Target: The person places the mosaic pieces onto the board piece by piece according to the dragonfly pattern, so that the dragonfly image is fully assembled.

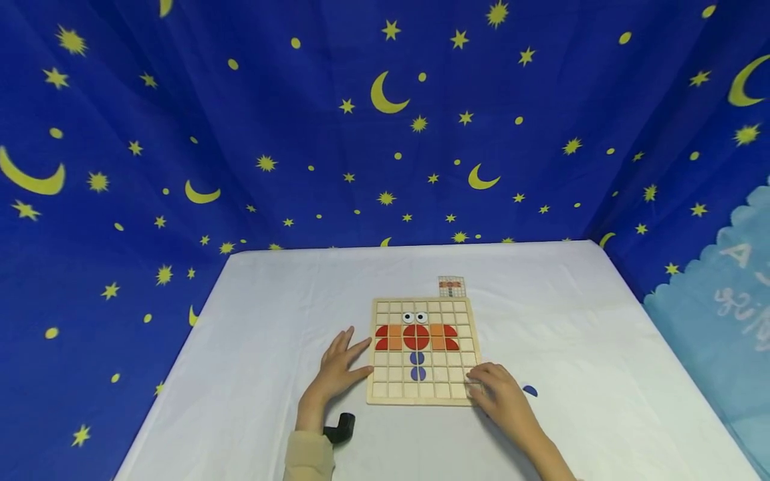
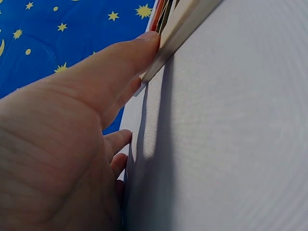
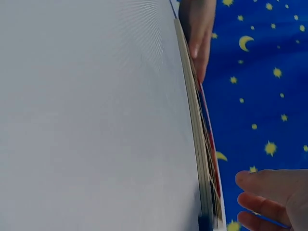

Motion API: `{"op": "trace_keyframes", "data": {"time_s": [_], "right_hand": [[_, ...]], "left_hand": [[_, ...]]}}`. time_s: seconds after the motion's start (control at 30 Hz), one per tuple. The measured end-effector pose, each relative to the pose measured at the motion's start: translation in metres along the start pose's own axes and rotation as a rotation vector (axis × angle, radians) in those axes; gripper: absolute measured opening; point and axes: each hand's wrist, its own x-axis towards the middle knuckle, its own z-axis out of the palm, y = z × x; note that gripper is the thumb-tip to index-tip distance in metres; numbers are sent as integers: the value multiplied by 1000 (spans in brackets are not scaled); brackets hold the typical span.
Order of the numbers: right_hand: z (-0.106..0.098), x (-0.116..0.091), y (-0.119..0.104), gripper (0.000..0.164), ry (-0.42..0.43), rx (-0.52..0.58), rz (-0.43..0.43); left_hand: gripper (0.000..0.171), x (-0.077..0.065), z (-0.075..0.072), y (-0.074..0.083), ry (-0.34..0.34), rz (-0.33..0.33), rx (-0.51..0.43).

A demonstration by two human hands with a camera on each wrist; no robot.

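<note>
A wooden grid board (image 1: 394, 389) lies flat on the white table. Set in its squares are two eye pieces (image 1: 415, 317), a red circle (image 1: 411, 337) of quarter pieces, orange squares (image 1: 395, 337), red quarter pieces at both sides and blue half circles (image 1: 417, 358) below. My left hand (image 1: 339, 367) has its fingers spread, with thumb and index fingertip at the board's left edge. Over the lower right edge hovers my right hand (image 1: 504, 399), its fingers loosely bent; in the right wrist view nothing shows between its fingers (image 3: 262, 185). Beside it lies a loose blue half circle (image 1: 530, 390).
Behind the board's top edge lies a small pattern card (image 1: 452, 286) with a similar gridded figure. A black angled object (image 1: 341, 429) shows at my left wrist. Blue cloth (image 1: 325, 147) with yellow moons and stars hangs behind and around the white table (image 1: 289, 287).
</note>
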Motion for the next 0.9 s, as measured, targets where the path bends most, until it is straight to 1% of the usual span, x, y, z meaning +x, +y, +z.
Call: {"op": "trace_keyframes", "data": {"time_s": [0.1,0.2,0.4,0.47,0.7,0.8,0.9], "right_hand": [[-6,-11,5,34,34,-36,3],[-10,-19,8,39,49,-54,7],[-12,-33,13,42,18,-48,60],[-10,-37,14,42,17,-58,51],[-7,-42,17,42,66,-52,-45],[-6,-42,17,41,71,-39,-45],[-6,-42,16,40,66,-32,-26]], "left_hand": [[60,-1,0,0,-2,0,5],[60,0,0,0,3,7,1],[60,0,-1,1,-2,7,-10],[60,-1,-1,1,-2,7,-8],[60,-2,-2,1,-2,9,-11],[60,-2,-2,1,-5,9,-14],[60,-1,-2,2,-7,8,-11]]}}
